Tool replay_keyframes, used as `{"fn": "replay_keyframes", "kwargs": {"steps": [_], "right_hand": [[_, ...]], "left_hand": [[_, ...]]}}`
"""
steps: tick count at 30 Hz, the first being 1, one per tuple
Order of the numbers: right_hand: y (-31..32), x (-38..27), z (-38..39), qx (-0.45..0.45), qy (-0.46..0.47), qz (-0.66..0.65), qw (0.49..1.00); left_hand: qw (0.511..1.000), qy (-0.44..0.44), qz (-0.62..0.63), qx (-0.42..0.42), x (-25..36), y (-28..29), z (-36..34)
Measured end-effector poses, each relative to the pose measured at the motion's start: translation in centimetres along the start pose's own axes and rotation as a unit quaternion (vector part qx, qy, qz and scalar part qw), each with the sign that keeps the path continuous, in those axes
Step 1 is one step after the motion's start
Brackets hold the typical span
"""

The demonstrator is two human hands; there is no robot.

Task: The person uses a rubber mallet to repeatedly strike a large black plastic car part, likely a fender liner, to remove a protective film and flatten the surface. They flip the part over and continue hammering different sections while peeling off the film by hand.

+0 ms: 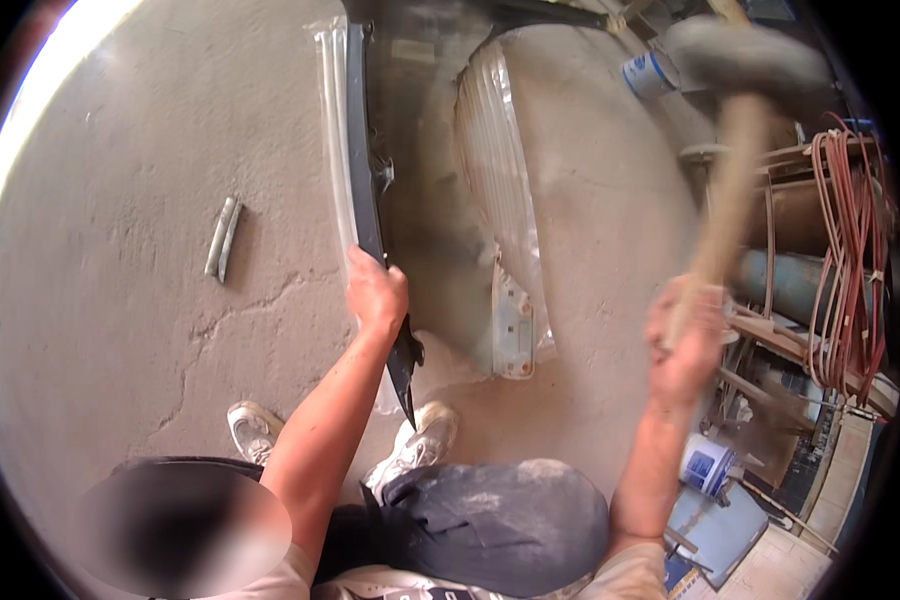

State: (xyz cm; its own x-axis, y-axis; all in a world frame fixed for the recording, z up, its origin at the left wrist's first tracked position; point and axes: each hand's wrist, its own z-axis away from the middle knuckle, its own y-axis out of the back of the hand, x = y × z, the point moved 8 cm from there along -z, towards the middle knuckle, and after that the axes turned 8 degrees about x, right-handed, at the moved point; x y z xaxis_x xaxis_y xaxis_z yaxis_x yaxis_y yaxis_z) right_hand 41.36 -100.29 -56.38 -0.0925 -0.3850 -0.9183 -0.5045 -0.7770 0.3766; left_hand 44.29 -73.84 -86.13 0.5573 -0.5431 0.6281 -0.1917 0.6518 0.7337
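I observe the left hand gripping a long, smooth dark panel; the right hand clenches a wooden-handled hammer, head blurred.

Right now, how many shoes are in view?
2: the left shoe just left of the left forearm, and the right shoe near the pointed end of the dark strip in the left hand. No others show.

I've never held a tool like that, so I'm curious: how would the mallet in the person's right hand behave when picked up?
The mallet would probably feel top-heavy, since its broad head sits at the far end of a slim handle. The straight, wood-coloured handle looks likely to be stiff. The head is too blurred to judge its material.
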Motion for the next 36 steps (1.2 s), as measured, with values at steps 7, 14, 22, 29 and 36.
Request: {"fn": "replay_keyframes", "kwargs": {"steps": [7,14,22,29,36], "right_hand": [[-2.5,7.0,5.1,0.007,0.150,-0.026,0.988],[-7.6,15.1,8.1,-0.132,-0.274,0.042,0.952],[-6.0,-0.4,0.8,0.044,0.168,-0.121,0.977],[-12.1,21.3,7.4,-0.248,-0.138,0.298,0.911],[-9.8,1.3,-0.7,-0.087,0.065,-0.120,0.987]], "left_hand": [[1.000,-0.013,0.011,0.011,0.6,-0.1,0.5],[1.000,-0.016,0.014,-0.019,-0.1,-0.4,0.0],[1.000,-0.008,0.023,-0.011,-0.2,0.8,-0.7],[0.999,-0.042,0.019,-0.018,0.5,-0.5,-0.8],[0.999,-0.032,0.004,-0.025,0.2,0.7,-0.8]]}}
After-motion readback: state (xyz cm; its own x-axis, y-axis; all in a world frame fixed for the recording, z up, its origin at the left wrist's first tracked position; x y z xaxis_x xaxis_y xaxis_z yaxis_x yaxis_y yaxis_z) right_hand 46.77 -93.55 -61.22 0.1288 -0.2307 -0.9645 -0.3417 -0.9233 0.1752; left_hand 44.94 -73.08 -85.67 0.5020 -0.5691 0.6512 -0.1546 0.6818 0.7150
